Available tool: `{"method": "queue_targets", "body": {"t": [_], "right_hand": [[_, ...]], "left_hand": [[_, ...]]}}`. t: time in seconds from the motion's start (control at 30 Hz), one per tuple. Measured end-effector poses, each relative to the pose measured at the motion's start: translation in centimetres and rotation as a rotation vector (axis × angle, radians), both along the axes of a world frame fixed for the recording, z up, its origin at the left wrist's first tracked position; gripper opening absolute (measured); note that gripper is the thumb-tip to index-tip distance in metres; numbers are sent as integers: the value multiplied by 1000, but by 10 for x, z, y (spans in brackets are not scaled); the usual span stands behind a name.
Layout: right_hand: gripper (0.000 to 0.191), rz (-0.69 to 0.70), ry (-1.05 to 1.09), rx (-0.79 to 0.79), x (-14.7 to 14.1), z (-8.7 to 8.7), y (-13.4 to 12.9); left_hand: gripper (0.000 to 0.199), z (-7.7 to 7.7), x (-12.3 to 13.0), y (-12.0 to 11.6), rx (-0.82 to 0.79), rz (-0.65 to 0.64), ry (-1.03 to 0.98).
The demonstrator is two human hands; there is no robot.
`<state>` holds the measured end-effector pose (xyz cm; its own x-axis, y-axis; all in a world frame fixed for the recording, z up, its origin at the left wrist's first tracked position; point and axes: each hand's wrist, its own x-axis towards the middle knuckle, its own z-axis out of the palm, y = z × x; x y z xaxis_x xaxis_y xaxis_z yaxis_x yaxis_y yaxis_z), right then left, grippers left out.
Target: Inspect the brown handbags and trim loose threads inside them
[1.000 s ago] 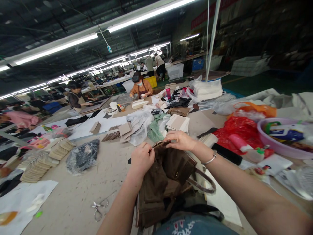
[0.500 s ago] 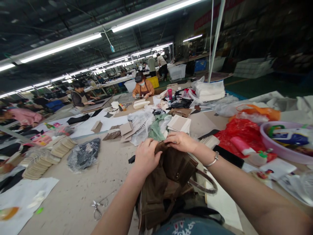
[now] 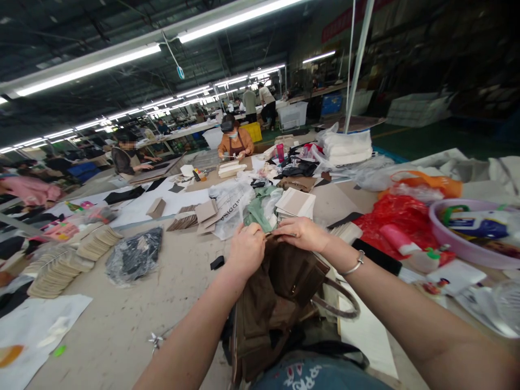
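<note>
Now, in the head view, the left hand (image 3: 247,250) and right hand (image 3: 301,234) both grasp the upper rim of a dark-brown fabric bag with a looped handle (image 3: 257,319), at the near edge of the beige surface (image 3: 109,330). Toward the surface's left edge lies a dark bundle in clear plastic (image 3: 136,257); toward its right edge stands a round lilac plastic basin (image 3: 442,236).

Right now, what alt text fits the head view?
The left hand and right hand grip the edge of a brown bag at a cluttered table. A wrapped dark bundle lies left; red plastic and a purple basin, right.
</note>
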<state>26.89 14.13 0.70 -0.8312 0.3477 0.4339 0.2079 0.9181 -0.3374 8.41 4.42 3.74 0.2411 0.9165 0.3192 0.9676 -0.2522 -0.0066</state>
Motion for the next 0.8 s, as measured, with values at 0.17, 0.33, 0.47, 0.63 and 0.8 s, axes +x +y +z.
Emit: {"method": "queue_targets", "body": {"t": [0.17, 0.33, 0.47, 0.63, 0.8], "right_hand": [[28, 14, -43, 52, 4, 4, -2], [25, -1, -22, 15, 2, 2, -2], [22, -33, -14, -10, -3, -1, -2], [19, -32, -28, -26, -6, 1, -1], [21, -68, -71, -67, -6, 5, -5]], "left_hand": [[15, -2, 1, 0, -22, -71, -41], [15, -3, 2, 0, -39, -74, -58], [14, -4, 2, 1, -39, -60, -39], [13, 0, 3, 2, -55, -22, -15], [13, 0, 3, 5, -94, 37, -37]]}}
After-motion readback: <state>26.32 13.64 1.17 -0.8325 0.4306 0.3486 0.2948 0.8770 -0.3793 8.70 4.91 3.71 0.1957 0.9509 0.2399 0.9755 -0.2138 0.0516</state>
